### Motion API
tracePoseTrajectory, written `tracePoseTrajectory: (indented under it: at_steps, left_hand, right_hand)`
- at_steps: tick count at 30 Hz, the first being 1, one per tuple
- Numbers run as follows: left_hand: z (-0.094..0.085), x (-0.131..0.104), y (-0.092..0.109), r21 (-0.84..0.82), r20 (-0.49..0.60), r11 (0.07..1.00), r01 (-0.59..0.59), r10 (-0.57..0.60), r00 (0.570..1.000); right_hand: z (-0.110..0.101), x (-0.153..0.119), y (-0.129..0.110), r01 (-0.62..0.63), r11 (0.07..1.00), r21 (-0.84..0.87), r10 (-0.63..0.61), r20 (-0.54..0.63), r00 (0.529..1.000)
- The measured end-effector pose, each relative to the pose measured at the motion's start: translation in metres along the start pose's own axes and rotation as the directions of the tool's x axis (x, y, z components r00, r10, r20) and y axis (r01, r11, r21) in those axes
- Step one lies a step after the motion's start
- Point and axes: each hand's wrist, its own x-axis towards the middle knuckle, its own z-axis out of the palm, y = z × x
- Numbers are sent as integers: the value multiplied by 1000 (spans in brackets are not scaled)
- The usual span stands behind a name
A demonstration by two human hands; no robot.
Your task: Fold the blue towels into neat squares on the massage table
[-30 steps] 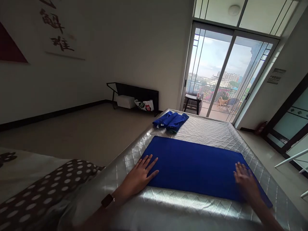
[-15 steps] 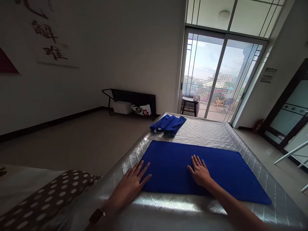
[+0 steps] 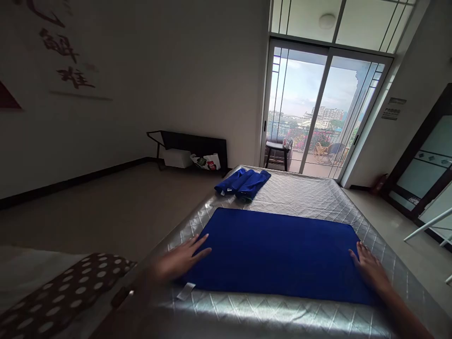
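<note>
A flat blue cloth (image 3: 275, 254) lies spread out on the silvery quilted mattress (image 3: 303, 188). A small white label (image 3: 186, 291) sticks out at its near left corner. My left hand (image 3: 181, 259) is at the cloth's left edge, fingers apart, partly smeared by motion; whether it touches the cloth I cannot tell. At the right edge my right hand (image 3: 369, 263) has its fingers stretched out and holds nothing. Farther back, rolled or folded blue cloths (image 3: 243, 183) rest near the mattress's far left corner.
At the left is brown polka-dot bedding (image 3: 67, 292). A black bench (image 3: 197, 143) with a white box (image 3: 176, 158) and a printed bag (image 3: 205, 161) stands by the wall. Beyond the mattress are sliding glass doors (image 3: 326, 108). White metal bars (image 3: 429, 225) appear at the right.
My right hand has moved from the middle of the cloth to its right edge. The left hand has shifted left, and the white label now shows at the near left corner.
</note>
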Motion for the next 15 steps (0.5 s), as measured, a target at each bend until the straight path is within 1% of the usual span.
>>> tracePoseTrajectory:
  at_steps: [1,3,5,7,9,11,13,14,15]
  left_hand:
    - [-11,12,7,-1,11,999,39,-39,999]
    - [-28,40,25,-9,4,999,40,-40,999]
    - [-35,68,44,-18,-16,1000,19,-19,1000]
    - [-33,89,58,-29,-40,1000,11,-12,999]
    - [-24,102,66,-46,-70,999,26,-30,997]
    - [-15,106,68,-65,-97,996,59,-65,993]
    - [-8,105,66,-73,-122,994,79,-87,989]
    - [-6,105,65,-73,-136,994,78,-88,987]
    - [-4,105,64,-71,-148,995,73,-83,985]
  right_hand:
    - [3,0,1,10,1000,-3,-10,-5,1000]
    - [8,2,1,21,1000,-10,-22,-19,1000]
    - [11,3,2,21,1000,-18,-22,-23,999]
    - [12,5,5,25,999,-29,-25,-14,1000]
    - [13,6,7,29,999,-38,-29,1,1000]
    - [11,6,9,10,999,-45,-9,18,1000]
    - [6,7,8,-39,997,-62,40,20,999]
    - [2,7,4,-50,996,-67,51,0,999]
    - [-3,8,-3,-32,998,-58,30,-34,999]
